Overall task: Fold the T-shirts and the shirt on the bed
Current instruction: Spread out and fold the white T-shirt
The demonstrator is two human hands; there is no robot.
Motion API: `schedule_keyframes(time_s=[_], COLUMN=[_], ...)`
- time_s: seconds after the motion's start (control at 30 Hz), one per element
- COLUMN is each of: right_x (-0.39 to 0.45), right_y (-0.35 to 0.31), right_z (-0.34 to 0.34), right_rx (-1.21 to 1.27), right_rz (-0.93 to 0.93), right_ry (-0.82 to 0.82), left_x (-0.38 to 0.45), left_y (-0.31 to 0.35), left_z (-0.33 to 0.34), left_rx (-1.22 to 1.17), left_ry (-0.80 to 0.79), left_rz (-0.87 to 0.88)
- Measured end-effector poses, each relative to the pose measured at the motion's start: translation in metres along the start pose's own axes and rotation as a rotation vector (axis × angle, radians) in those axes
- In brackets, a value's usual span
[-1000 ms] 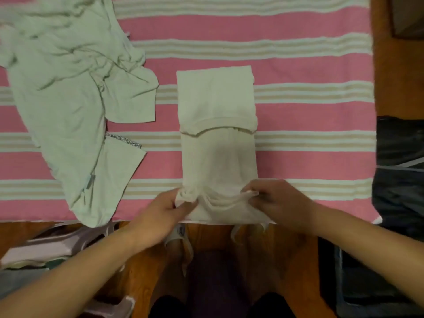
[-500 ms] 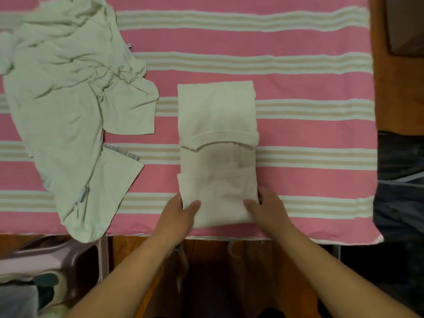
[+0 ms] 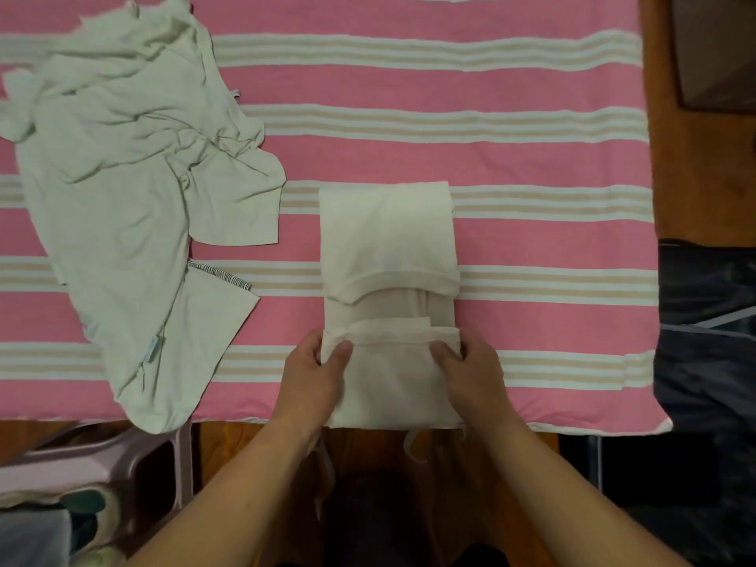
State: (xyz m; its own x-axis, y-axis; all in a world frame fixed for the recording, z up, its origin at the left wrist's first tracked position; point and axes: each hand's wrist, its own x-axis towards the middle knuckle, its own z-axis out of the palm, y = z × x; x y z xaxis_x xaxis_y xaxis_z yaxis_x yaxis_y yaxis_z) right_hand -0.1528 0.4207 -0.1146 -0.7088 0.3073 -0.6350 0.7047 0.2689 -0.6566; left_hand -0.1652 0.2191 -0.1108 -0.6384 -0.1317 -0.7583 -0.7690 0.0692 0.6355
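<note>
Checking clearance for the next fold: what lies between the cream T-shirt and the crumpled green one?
Head view: only bare striped bedspread separates the cream T-shirt from the crumpled green T-shirt. They do not touch. Both hands grip the cream one's near fold.

I see two bare arms come up from the bottom of the picture. No sleeves cover them as far as I can see. The left hand point(image 3: 313, 376) and the right hand point(image 3: 470, 372) wear no gloves. I see no rings and no watch.
</note>
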Motion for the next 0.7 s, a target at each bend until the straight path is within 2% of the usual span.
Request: schedule_keyframes(time_s=[0.07, 0.17, 0.23, 0.27, 0.3, 0.37, 0.43, 0.53, 0.6, 0.7], right_x=[0.008, 0.024, 0.021, 0.015, 0.005, -0.014, -0.024, -0.012, 0.003, 0.01], right_y=[-0.002, 0.0, 0.006, 0.013, 0.02, 0.039, 0.059, 0.073, 0.069, 0.064], right_z=[-0.001, 0.001, 0.004, 0.003, 0.003, 0.001, -0.001, -0.004, -0.003, 0.0], right_rx=[0.019, -0.079, -0.328, -0.455, -0.555, -0.726, -0.909, -1.232, -1.347, -1.338], right_rz=[0.013, 0.01, -0.134, -0.246, -0.381, -0.632, -0.776, -0.778, -0.737, -0.811], right_ry=[0.089, 0.155, 0.246, 0.275, 0.278, 0.18, -0.034, -0.251, -0.308, -0.257], left_x=[0.008, 0.02, 0.017, 0.011, 0.003, -0.01, -0.014, -0.006, 0.0, 0.0], left_y=[0.004, 0.003, -0.011, -0.022, -0.031, -0.049, -0.06, -0.056, -0.052, -0.041], left_z=[0.001, 0.004, 0.0, -0.004, -0.008, -0.012, -0.009, 0.003, 0.01, 0.011], left_rx=[0.028, 0.225, 0.639, 0.907, 1.109, 1.298, 1.479, 1.772, 1.853, 1.759], left_ry=[0.045, 0.171, 0.278, 0.233, 0.108, -0.191, -0.321, -0.354, -0.369, -0.426], left_rz=[0.06, 0.125, 0.392, 0.569, 0.732, 0.924, 0.922, 0.841, 0.798, 0.82])
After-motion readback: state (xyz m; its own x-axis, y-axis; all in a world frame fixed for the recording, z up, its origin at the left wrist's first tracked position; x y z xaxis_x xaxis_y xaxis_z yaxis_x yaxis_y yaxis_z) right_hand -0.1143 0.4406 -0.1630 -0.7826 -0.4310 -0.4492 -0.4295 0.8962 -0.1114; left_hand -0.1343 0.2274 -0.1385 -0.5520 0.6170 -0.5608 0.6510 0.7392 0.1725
